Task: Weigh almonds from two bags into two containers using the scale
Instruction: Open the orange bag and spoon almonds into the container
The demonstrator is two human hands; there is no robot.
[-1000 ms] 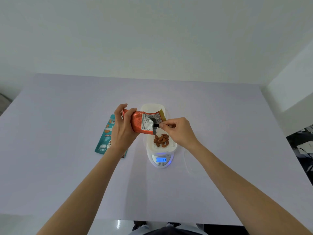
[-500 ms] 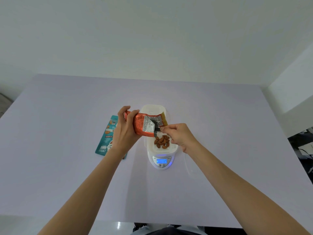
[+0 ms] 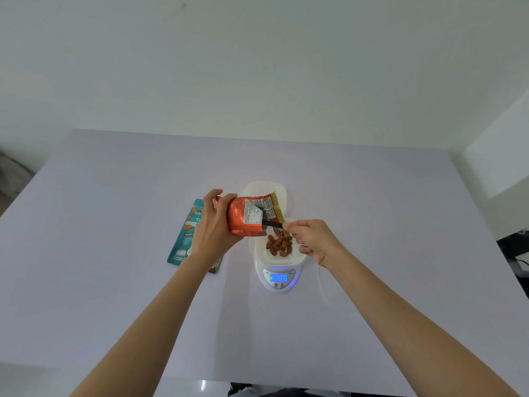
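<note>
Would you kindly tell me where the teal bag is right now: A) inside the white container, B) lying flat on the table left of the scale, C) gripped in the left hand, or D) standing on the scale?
B: the teal bag lies flat on the table left of the scale, while the left hand grips the orange bag and the right hand pinches a black utensil handle.

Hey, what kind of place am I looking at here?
Likely a plain indoor room set up for tabletop work, not clearly a kitchen: a large pale table stands against a bare white wall, and a small digital scale sits on it.
</note>
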